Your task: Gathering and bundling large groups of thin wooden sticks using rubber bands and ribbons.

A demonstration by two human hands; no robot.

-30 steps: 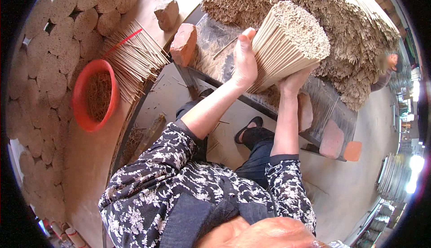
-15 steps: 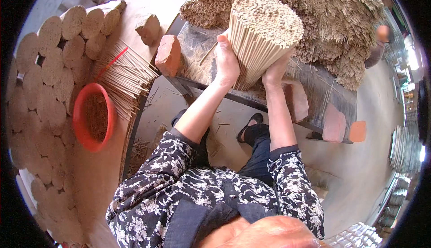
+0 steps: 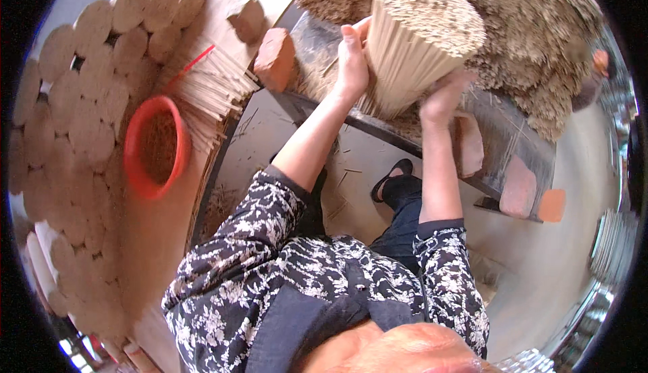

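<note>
A thick bundle of thin pale sticks (image 3: 415, 56) stands tilted between my two hands, its rough round end facing up. My left hand (image 3: 352, 62) presses on its left side, thumb raised and the other fingers partly behind it. On the lower right side, my right hand (image 3: 445, 96) grips the bundle, its fingers partly hidden and slightly blurred. The bundle is over a dark worktop (image 3: 314, 49) strewn with bits of stick. Right behind it lies a big heap of similar sticks (image 3: 540, 49), ends toward me.
Brick pieces (image 3: 275, 59) sit along the worktop's front edge. To the left, a red bowl (image 3: 183, 164) holds brown scraps beside loose sticks (image 3: 209, 96) with a red strip. Round bundles (image 3: 67, 150) are stacked at far left. A broken brown lump (image 3: 248, 22) stands behind.
The whole view has shifted, so most things sit farther right and the worktop's left side higher. Both hands still hold the bundle; my right hand's grip looks turned a little.
</note>
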